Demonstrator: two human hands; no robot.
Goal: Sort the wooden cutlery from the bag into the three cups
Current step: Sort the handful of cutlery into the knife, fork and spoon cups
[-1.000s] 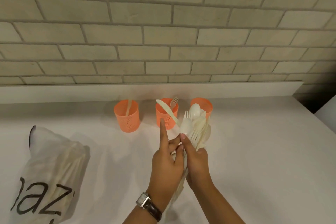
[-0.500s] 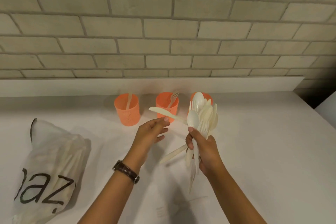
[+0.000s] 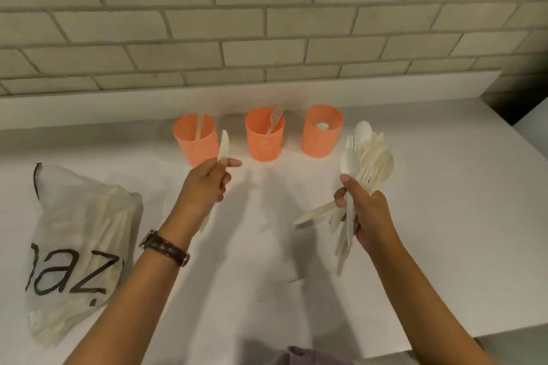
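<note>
I see the left hand (image 3: 207, 184) pinching a wooden knife (image 3: 223, 145) just short of the left cup (image 3: 192, 144), the right hand (image 3: 366, 213) gripping a splayed cutlery bundle (image 3: 372, 160) over the counter (image 3: 444, 187); risk: knife clips the rim and tips the cup, or loose handles slide out.

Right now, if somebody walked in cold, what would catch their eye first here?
The row of three orange cups by the brick wall stands out most on the white counter. Next, the right hand grips a fanned bundle of pale cutlery at right, while the left hand holds one knife upright before the left cup.
</note>
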